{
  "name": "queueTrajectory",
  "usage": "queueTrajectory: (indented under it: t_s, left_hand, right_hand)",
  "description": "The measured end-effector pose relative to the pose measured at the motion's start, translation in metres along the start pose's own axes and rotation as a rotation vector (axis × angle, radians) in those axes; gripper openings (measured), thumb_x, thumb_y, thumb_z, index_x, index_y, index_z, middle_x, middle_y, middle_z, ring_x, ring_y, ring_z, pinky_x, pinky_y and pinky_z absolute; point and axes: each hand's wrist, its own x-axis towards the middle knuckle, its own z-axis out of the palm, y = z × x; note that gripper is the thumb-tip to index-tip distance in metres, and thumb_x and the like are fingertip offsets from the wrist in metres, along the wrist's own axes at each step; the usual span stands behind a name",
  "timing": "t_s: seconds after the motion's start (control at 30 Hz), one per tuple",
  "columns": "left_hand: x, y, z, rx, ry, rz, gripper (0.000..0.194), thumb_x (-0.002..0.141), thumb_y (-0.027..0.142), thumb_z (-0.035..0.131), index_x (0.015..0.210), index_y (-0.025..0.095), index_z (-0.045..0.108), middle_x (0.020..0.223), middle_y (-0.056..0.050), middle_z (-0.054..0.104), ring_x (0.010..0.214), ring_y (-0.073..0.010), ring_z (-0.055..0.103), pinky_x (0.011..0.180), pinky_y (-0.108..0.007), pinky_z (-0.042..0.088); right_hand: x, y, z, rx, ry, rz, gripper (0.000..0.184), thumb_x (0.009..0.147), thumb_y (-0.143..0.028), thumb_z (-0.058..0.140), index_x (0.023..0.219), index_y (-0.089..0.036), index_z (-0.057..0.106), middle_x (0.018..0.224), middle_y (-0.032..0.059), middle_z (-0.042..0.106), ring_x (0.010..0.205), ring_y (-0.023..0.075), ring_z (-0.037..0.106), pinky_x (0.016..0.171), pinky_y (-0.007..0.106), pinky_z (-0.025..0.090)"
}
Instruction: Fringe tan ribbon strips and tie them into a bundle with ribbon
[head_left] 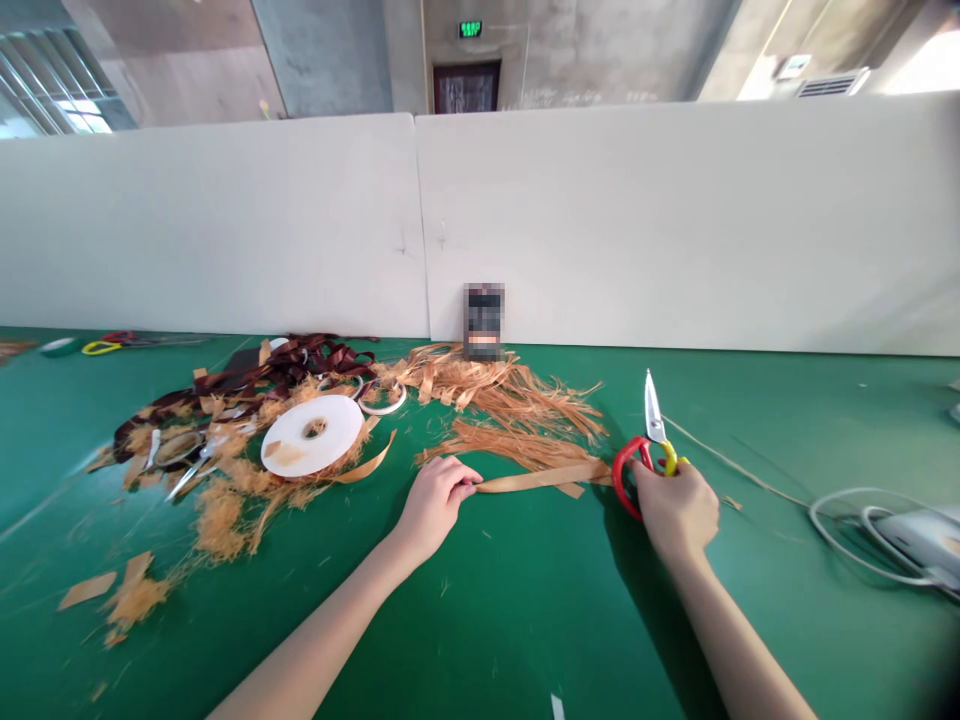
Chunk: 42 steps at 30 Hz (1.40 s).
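Note:
My left hand (pixel 439 495) pinches one end of a tan ribbon strip (pixel 536 480), which runs to the right just above the table. My right hand (pixel 679 505) is closed around scissors (pixel 654 430) with red and yellow handles, their blades pointing up and away from me. The strip's other end reaches the red handle, and I cannot tell whether the right fingers grip it too. Behind the strip lies a bundle of frayed tan ribbon (pixel 502 445), with a second frayed pile (pixel 480 380) farther back.
A white spool (pixel 311 437) rests on tangled fibres at left, near dark brown ribbon (pixel 322 355) and small scissors (pixel 191 472). More scissors (pixel 124 343) lie at the back left. A pixelated dark box (pixel 484 320) stands against the white partition (pixel 637 220). A cable (pixel 847 570) coils at right.

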Motion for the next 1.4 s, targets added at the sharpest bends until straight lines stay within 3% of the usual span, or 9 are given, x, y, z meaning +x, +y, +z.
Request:
queueTrajectory:
  t_s: [0.17,0.33,0.47,0.63,0.77,0.93,1.13,1.4]
  left_hand:
    - [-0.002,0.003,-0.011,-0.272,-0.026,-0.054,0.015,0.084,0.023,0.058,0.086,0.018,0.072,0.086,-0.004,0.063,0.077,-0.0165,0.06,0.069,-0.029,0.048]
    - [0.001,-0.003,-0.02,-0.493,-0.051,-0.127,0.016,0.075,0.028,0.069,0.086,0.017,0.074,0.085,-0.005,0.063,0.072,-0.0155,0.061,0.065,-0.028,0.049]
    - [0.002,-0.005,-0.021,-0.57,-0.031,-0.166,0.016,0.072,0.028,0.073,0.084,0.018,0.075,0.084,-0.004,0.064,0.076,-0.0149,0.06,0.07,-0.028,0.048]
    - [0.001,-0.002,-0.022,-0.613,-0.037,-0.193,0.019,0.072,0.029,0.072,0.087,0.018,0.076,0.082,-0.005,0.067,0.076,-0.0165,0.06,0.07,-0.029,0.048]
    - [0.001,-0.001,-0.021,-0.617,-0.023,-0.207,0.019,0.071,0.028,0.072,0.086,0.018,0.076,0.084,-0.005,0.07,0.082,-0.019,0.063,0.08,-0.033,0.048]
    - [0.001,-0.003,-0.019,-0.614,-0.02,-0.224,0.02,0.07,0.029,0.073,0.087,0.019,0.075,0.095,-0.007,0.073,0.09,-0.0219,0.066,0.087,-0.036,0.049]
    - [0.0,0.0,-0.02,-0.595,-0.03,-0.231,0.018,0.075,0.028,0.069,0.089,0.018,0.075,0.088,-0.006,0.074,0.089,-0.0214,0.067,0.086,-0.036,0.05]
    - [0.0,0.0,-0.018,-0.575,-0.052,-0.241,0.021,0.073,0.028,0.072,0.09,0.017,0.074,0.102,-0.009,0.074,0.094,-0.0235,0.068,0.092,-0.039,0.051]
  right_hand:
    - [-0.001,0.002,0.005,-0.078,0.0,-0.003,0.04,0.077,-0.054,0.049,0.086,-0.017,0.06,0.086,0.0192,0.068,0.083,0.0346,0.065,0.065,0.039,0.046]
    - [0.001,0.004,0.001,-0.131,-0.012,-0.014,0.045,0.076,-0.052,0.051,0.088,-0.011,0.063,0.086,0.0223,0.068,0.086,0.0375,0.065,0.07,0.04,0.047]
    - [0.0,0.004,-0.004,-0.154,0.013,-0.012,0.05,0.077,-0.053,0.052,0.096,-0.007,0.062,0.085,0.0228,0.068,0.086,0.0382,0.066,0.071,0.041,0.048]
    - [-0.003,0.004,-0.004,-0.18,0.04,-0.036,0.052,0.08,-0.053,0.05,0.1,-0.006,0.06,0.086,0.0242,0.067,0.088,0.0385,0.066,0.072,0.043,0.048]
    - [-0.005,0.005,-0.004,-0.192,0.05,-0.074,0.052,0.082,-0.051,0.048,0.101,-0.004,0.061,0.088,0.0243,0.066,0.096,0.0383,0.063,0.078,0.043,0.048]
    - [-0.007,0.007,-0.003,-0.193,0.095,-0.089,0.062,0.08,-0.054,0.048,0.106,0.001,0.06,0.114,0.029,0.052,0.105,0.0417,0.057,0.079,0.044,0.048]
    - [-0.006,0.01,0.005,-0.192,0.124,-0.119,0.06,0.082,-0.046,0.046,0.11,0.006,0.057,0.11,0.0274,0.052,0.1,0.0391,0.058,0.081,0.043,0.048]
    - [-0.008,0.009,0.006,-0.2,0.161,-0.169,0.059,0.083,-0.043,0.043,0.108,0.009,0.057,0.109,0.0299,0.052,0.097,0.039,0.058,0.08,0.043,0.046]
